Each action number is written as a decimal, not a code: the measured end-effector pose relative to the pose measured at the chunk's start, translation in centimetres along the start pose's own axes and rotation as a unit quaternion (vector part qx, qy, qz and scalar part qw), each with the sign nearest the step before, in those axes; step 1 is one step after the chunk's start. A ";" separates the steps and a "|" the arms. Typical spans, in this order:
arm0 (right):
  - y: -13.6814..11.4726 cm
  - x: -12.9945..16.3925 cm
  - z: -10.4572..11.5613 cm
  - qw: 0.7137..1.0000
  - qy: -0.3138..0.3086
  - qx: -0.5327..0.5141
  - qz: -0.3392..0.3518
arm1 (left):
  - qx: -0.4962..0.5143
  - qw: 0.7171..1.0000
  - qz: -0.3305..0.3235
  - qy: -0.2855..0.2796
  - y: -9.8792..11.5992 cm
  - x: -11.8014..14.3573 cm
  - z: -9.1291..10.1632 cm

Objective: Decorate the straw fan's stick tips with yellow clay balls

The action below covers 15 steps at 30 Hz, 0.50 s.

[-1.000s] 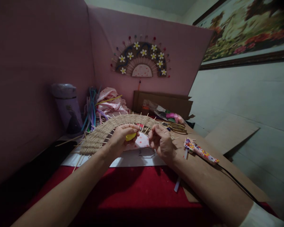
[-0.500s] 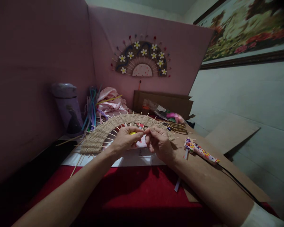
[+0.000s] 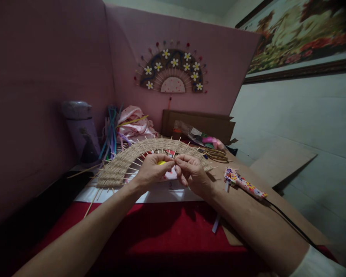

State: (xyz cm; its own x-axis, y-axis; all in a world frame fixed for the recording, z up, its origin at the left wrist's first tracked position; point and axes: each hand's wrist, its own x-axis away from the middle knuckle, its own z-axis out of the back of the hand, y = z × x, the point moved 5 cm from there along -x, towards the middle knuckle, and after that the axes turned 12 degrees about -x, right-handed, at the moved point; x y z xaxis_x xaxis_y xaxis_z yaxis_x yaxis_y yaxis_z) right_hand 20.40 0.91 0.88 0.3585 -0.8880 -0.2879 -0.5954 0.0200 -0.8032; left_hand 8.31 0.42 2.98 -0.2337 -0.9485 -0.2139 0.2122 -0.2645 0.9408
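Observation:
A half-round woven straw fan [image 3: 123, 163] with thin wooden sticks poking out lies on white paper over a red cloth. My left hand [image 3: 151, 172] is closed around a small yellow lump [image 3: 161, 162] just in front of the fan's inner arc. My right hand [image 3: 192, 174] meets it fingertip to fingertip, pinching at the yellow lump. Both hands hover over the pink dotted centre piece [image 3: 170, 175] of the fan.
A glue gun with a flowered cover [image 3: 242, 184] and black cord lies to the right on brown cardboard. A lidded jug [image 3: 81, 129], coloured cords [image 3: 112, 132], pink cloth [image 3: 134, 121] and a cardboard box [image 3: 198, 123] stand behind. A finished flowered fan [image 3: 171, 71] hangs on the pink wall.
My right hand has moved left until its fingertips meet the left hand's. The left hand has closed more over the yellow lump, hiding most of it.

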 end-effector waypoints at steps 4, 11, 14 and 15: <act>0.0 -0.1 0.1 1.000 -0.001 0.014 0.007 | 0.003 1.000 0.005 0.003 -0.2 -0.1 0.0; 0.3 -0.2 0.3 0.998 -0.008 0.057 0.016 | 0.023 0.999 0.038 0.011 -0.6 0.0 -0.1; 0.1 0.0 0.2 0.997 -0.011 0.068 0.042 | 0.046 0.997 0.060 0.027 -0.6 0.1 0.0; 0.0 0.0 0.2 0.996 -0.005 0.070 0.058 | 0.057 0.995 0.073 0.035 -0.7 0.1 0.1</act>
State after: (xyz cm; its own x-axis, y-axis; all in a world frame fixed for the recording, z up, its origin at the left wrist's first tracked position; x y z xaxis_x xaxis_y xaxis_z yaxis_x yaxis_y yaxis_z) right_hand 20.57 1.00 0.80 0.3009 -0.8718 -0.3866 -0.5276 0.1856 -0.8290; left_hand 8.01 0.53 2.36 -0.1409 -0.9861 -0.0878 0.1293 -0.1063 0.9859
